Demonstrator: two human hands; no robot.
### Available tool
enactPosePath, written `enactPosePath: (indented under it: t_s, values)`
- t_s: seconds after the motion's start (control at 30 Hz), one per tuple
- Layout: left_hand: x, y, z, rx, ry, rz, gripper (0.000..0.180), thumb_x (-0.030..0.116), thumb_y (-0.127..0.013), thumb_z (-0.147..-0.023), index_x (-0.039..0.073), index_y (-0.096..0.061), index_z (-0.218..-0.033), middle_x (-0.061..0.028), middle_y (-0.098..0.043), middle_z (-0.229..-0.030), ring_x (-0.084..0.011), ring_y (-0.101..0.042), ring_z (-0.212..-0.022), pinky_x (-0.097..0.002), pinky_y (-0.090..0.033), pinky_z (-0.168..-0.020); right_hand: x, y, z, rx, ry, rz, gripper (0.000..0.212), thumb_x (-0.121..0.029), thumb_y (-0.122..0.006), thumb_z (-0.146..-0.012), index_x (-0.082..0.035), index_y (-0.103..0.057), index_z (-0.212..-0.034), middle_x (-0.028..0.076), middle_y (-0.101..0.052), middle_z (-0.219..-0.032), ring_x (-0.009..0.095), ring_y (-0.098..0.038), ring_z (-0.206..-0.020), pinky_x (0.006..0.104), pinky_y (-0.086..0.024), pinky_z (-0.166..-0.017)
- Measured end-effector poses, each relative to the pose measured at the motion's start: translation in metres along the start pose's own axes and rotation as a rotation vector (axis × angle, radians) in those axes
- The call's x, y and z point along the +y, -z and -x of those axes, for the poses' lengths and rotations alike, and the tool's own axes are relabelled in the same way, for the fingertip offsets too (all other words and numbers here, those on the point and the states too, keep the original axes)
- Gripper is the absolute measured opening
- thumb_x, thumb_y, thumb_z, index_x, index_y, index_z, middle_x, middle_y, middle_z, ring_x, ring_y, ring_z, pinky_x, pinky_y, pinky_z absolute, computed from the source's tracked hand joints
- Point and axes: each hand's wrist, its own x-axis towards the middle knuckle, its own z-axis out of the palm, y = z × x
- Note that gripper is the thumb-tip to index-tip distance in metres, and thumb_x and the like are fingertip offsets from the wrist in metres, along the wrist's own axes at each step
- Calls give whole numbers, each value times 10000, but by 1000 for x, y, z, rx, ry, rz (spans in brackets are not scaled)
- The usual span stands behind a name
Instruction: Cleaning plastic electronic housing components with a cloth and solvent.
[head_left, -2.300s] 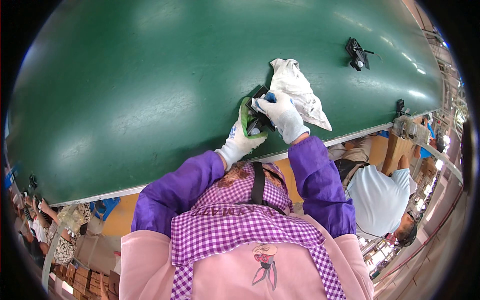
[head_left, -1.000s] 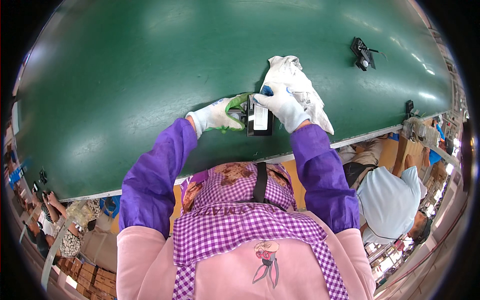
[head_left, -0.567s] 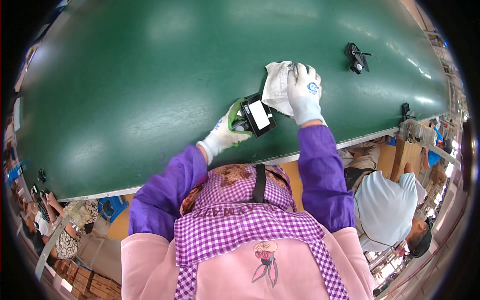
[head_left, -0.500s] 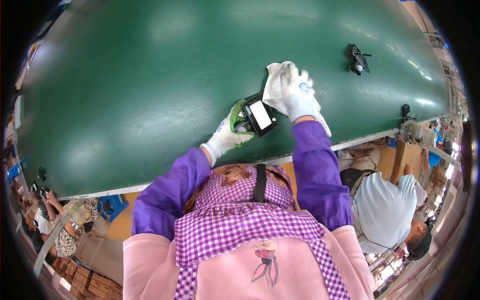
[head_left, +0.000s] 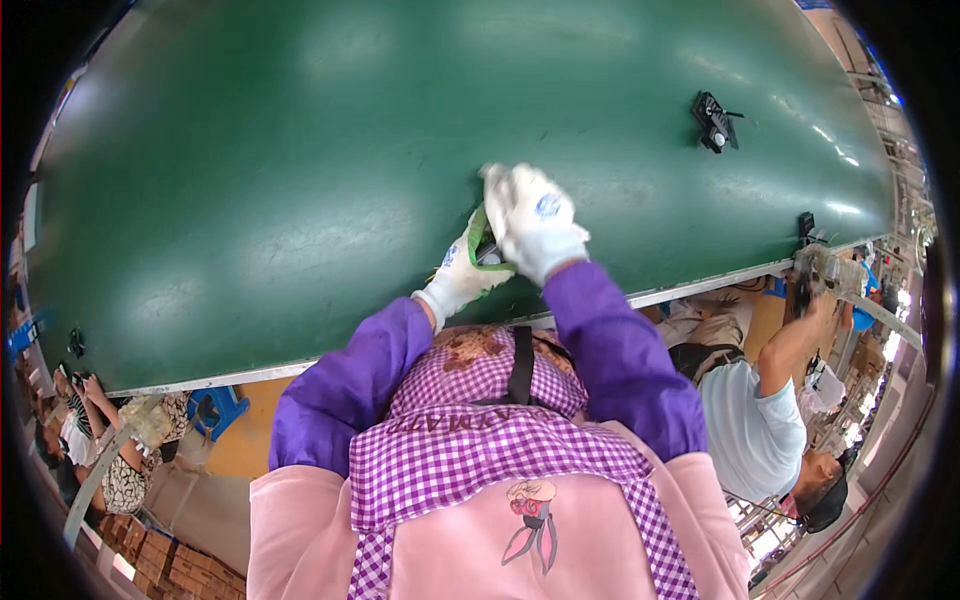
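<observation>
My left hand (head_left: 463, 272), in a white glove with a green palm, grips a black boxy device (head_left: 488, 250) just beyond the near table edge. Only a small dark part and a pale rounded part of it show between the hands. Laid across the device's face is my right hand (head_left: 537, 213), white-gloved and blurred at the fingers. A white cloth is bunched under those fingers, hard to tell from the glove. The device's white panel is covered by this hand.
A green tabletop (head_left: 280, 170) spreads ahead, with a metal-trimmed near edge. Another black device (head_left: 714, 122) lies at the far right, and one more (head_left: 808, 228) near the right edge. A co-worker (head_left: 755, 425) sits at right; others sit at far left near a blue stool (head_left: 220, 408).
My right hand has swung left with the cloth, from beside the device onto its face, covering the white panel. My left hand keeps its grip. The right co-worker's arm has shifted.
</observation>
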Motion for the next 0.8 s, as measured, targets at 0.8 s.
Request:
enactPosePath:
  t_s: [0.8]
  values:
    - [-5,-11,2,111,-99,6,922,58,-757,-677,73,-286,-1470,-76,-566,-1219,-147,-587,-951,-296,-510,-794,42,-37,-27,162,49,-119,226,-233,-526,-893,-55,-517,-1031,170,-645,-979,359,-627,-890,493,-471,-796]
